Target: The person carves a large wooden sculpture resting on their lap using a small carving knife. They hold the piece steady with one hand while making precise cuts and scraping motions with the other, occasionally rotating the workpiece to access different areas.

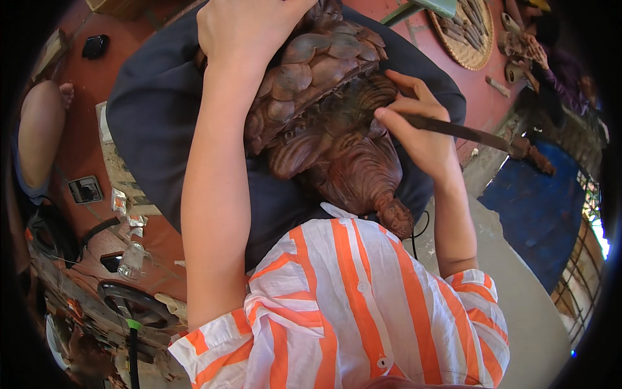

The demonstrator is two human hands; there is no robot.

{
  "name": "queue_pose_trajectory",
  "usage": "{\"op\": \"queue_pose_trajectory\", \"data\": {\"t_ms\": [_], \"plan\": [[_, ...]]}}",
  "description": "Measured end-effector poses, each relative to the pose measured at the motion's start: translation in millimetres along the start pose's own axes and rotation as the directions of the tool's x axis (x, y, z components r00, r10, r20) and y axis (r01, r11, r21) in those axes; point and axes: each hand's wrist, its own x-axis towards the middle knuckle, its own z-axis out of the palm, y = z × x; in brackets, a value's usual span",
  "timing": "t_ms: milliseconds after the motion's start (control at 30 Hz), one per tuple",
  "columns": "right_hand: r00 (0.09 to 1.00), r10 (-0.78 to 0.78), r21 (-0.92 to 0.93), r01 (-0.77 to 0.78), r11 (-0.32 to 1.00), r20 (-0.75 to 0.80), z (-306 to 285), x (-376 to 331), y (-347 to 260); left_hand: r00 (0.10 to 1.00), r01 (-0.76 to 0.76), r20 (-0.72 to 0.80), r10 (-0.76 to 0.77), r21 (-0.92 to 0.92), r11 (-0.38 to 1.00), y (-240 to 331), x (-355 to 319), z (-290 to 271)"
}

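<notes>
A dark brown wood carving (363, 159) lies across the dark cloth over my lap. Rounded, overlapping shapes cover its upper part, with flowing grooves below and a small knob at the end near my shirt. My right hand (421, 126) is at the carving's right side, closed on a long chisel (466, 133). The chisel's wooden handle sticks out to the right; its working tip is hidden by my fingers. At the top edge my left hand (249, 29) is against the carving's far end. Its fingers are cut off by the picture, so their grip does not show.
A round woven tray (476, 61) of carving tools sits at the far right, near another person's hand (536, 52). On the left are a bent knee (42, 120), a phone (85, 189), a clear bottle (133, 260) and a black wheel-like ring (137, 303). A blue sheet (534, 211) lies right.
</notes>
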Motion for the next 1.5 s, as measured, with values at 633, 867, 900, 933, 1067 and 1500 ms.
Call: {"op": "queue_pose_trajectory", "data": {"t_ms": [633,867,900,933,1067,1500], "plan": [[0.998,0.036,-0.129,-0.028,0.991,0.06,-9.9,15.5,-14.9,1.0,0.023,0.006,-0.023,-0.033,0.999,-2.2,2.0,3.6],[0.987,0.149,0.004,-0.15,0.989,0.058,-15.0,24.0,-9.5,1.0,0.025,0.012,-0.024,-0.048,0.999,-2.2,1.9,4.3],[0.993,0.091,-0.036,-0.088,0.995,0.078,-14.5,21.6,-13.4,1.0,0.026,0.015,-0.025,-0.045,0.999,-3.5,2.2,6.1],[0.994,0.071,-0.181,-0.054,0.982,0.087,-10.8,19.6,-22.1,0.999,0.028,0.018,-0.027,-0.027,0.999,-4.5,2.3,6.2],[0.985,0.172,-0.049,-0.171,0.984,0.006,-11.9,25.1,-6.8,1.0,0.009,0.004,-0.009,-0.037,0.999,-4.3,1.2,5.1],[0.977,0.208,0.064,-0.21,0.976,0.039,-14.9,20.9,-10.7,1.0,-0.003,0.01,0.004,-0.156,0.988,-12.7,-2.2,15.3]]}}
